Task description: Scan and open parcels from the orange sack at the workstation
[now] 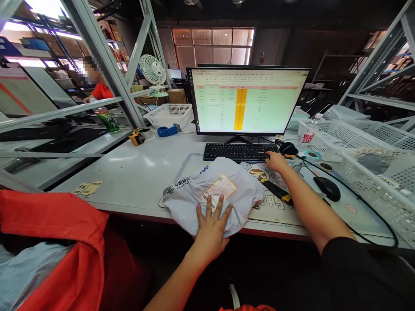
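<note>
A pale grey plastic mailing bag (181,205) lies at the desk's front edge, its near end slightly overhanging. On it is a shipping label (219,190) with a yellow border and a barcode. My left hand (210,229) rests flat on the bag, fingers spread, fingertips at the label's lower edge. My right hand (277,163) reaches to the right end of the black keyboard (233,151), its index finger stretched onto the keys and holding nothing. Behind the keyboard stands a lit monitor (217,114) showing a spreadsheet with one orange column. A yellow and black utility knife (275,192) lies between bag and right forearm.
Right of my forearm are a black mouse (327,188), a cable, a plastic bottle (309,129) and white baskets (372,181). A blue tape dispenser (168,130) and white basket (170,114) stand back left. Red cloth (65,216) hangs front left. A person (102,90) sits beyond the metal frame.
</note>
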Demonstrator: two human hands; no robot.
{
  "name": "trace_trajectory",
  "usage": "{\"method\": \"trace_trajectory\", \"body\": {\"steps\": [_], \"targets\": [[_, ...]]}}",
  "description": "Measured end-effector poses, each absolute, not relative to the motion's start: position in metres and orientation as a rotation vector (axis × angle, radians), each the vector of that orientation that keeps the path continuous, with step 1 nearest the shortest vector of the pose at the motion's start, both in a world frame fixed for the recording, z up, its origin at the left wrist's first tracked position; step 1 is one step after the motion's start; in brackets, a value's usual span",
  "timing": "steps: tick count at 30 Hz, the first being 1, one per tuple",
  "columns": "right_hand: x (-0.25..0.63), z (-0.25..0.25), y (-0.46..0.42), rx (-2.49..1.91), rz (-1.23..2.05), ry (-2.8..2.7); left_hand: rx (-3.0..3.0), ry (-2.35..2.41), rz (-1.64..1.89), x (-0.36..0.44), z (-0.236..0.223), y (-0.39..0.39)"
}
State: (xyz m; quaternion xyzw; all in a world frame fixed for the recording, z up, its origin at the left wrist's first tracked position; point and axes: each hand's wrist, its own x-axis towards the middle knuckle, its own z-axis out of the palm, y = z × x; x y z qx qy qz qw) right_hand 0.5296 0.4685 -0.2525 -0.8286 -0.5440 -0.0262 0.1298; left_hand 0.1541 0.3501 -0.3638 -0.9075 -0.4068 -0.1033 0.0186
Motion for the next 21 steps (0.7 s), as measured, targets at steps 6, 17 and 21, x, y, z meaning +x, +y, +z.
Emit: {"method": "trace_trajectory", "body": {"steps": [6,17,21], "targets": [[0.529,-0.257,0.485,-2.477,0.051,-1.519,-2.855,-1.281,-0.34,0.151,-0.366,0.351],[0.432,-0.185,0.408,-1.865,0.008,-1.762,-3.255,-1.504,-1.008,0.115,-0.319,0.376],[0.377,-0.164,0.266,-0.809,0.12,-2.049,-2.859,-1.824,-2.129,0.073,-0.302,0.425]]}}
